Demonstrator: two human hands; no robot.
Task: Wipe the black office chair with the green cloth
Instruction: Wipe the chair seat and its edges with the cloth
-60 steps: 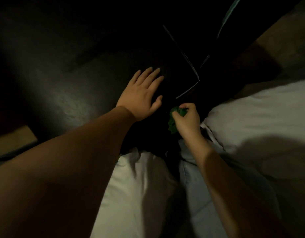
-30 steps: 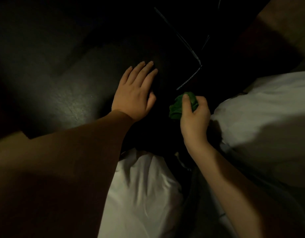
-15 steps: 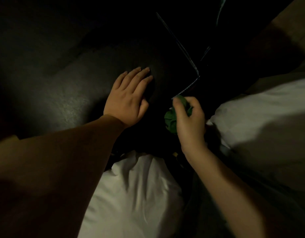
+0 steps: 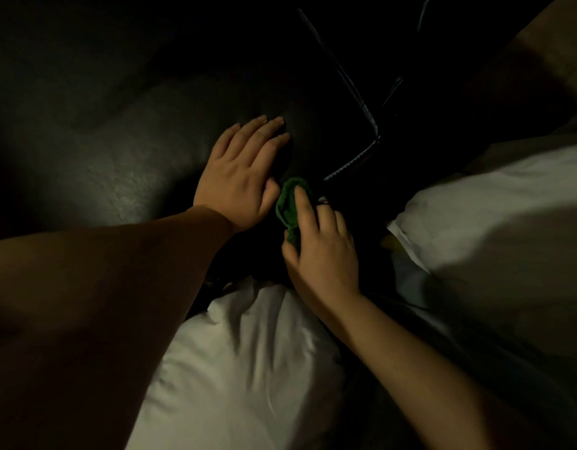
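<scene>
Looking down through dim light, I see the left hand (image 4: 245, 177) lying flat on the black chair (image 4: 118, 151), palm down, fingers straight and close together. The right hand (image 4: 322, 251) is just beside it, its thumb and fingers curled round the bunched green cloth (image 4: 288, 207), with the forefinger stretched along the top. The cloth sits on the chair's dark surface between the two hands, close against the left thumb. White fabric (image 4: 248, 368) lies below both wrists, and more of it is off to the right.
</scene>
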